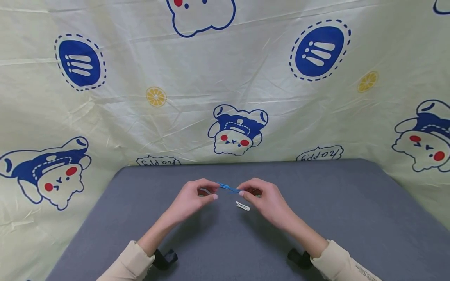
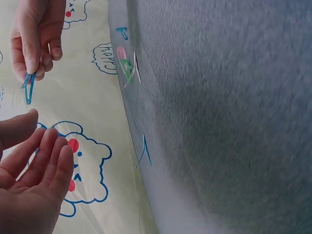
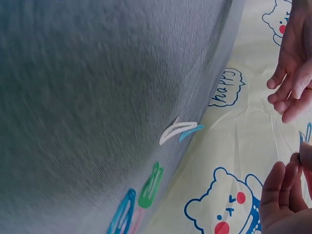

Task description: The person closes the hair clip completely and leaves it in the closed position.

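Note:
A blue snap hair clip (image 2: 29, 90) is held up above the table, pinched between the thumb and fingers of my right hand (image 1: 270, 201). The same clip (image 3: 305, 132) shows only in part at the right wrist view's edge. My left hand (image 1: 195, 199) faces it with fingers loosely bent. In the left wrist view a small gap parts that hand (image 2: 36, 175) from the clip, and nothing is in its grasp. Below and between the hands, a white hair clip (image 1: 243, 206) lies on the table.
More hair clips lie on the grey table (image 1: 225, 249): a green one (image 3: 151, 186), a pink one (image 3: 138, 220) partly cut off, and blue ones (image 3: 122, 212). Behind the table's far edge hangs a pale cloth (image 1: 225, 70) printed with cartoon figures.

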`<state>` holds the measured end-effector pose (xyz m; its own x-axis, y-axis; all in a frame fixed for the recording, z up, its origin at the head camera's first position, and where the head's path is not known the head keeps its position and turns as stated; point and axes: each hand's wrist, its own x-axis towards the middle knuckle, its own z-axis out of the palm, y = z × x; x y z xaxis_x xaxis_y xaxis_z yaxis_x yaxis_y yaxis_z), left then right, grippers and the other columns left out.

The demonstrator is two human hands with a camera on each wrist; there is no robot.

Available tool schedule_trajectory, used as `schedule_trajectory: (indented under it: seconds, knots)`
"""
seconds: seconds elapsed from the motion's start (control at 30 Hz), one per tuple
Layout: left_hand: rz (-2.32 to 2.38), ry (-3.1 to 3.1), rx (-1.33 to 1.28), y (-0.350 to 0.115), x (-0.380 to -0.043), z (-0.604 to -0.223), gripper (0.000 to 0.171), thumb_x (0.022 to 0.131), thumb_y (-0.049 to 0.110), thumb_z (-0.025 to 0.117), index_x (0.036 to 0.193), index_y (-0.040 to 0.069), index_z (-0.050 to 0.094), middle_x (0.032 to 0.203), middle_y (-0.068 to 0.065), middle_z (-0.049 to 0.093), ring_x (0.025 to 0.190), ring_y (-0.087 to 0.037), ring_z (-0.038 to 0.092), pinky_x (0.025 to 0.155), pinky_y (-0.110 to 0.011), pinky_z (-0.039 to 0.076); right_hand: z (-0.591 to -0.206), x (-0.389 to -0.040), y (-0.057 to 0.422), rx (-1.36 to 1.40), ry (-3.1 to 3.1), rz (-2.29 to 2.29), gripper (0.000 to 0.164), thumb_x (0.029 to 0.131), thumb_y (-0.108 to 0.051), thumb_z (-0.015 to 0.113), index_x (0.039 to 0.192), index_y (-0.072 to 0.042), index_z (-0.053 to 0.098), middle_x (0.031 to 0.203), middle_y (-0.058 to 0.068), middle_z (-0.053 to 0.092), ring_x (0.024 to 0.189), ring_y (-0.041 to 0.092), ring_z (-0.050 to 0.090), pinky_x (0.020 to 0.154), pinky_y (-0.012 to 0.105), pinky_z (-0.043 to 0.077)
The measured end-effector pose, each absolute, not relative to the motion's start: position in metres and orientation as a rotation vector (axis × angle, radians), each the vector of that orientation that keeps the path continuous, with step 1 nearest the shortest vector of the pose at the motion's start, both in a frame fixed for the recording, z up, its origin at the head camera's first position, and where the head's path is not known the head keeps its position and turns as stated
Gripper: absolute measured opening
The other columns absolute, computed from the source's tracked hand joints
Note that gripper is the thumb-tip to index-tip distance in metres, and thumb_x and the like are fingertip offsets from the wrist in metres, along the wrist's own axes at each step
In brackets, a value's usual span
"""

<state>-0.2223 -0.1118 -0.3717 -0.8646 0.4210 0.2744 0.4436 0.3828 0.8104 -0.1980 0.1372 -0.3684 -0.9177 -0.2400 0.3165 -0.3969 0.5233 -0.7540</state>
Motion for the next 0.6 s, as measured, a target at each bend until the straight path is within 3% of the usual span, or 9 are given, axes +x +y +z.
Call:
schedule_trajectory:
  seconds: [0.6]
  knots:
    - [-1.578,-2.579,-0.759,-0.102,-0.183,-0.367,0.023,0.088,0.012,0.075,0.11,0.016,0.073,0.103,0.008,0.069,0.092,-0.012,0.064,0.086,-0.037,0.052,-0.373,-0.157,0.136,0.506,-2.412,1.502,0.011,0.093,-0.021,0.069,0.101,-0.029,0.071,0.094,-0.008,0.062,0.083,0.012,0.06,0.076,0.03,0.052]
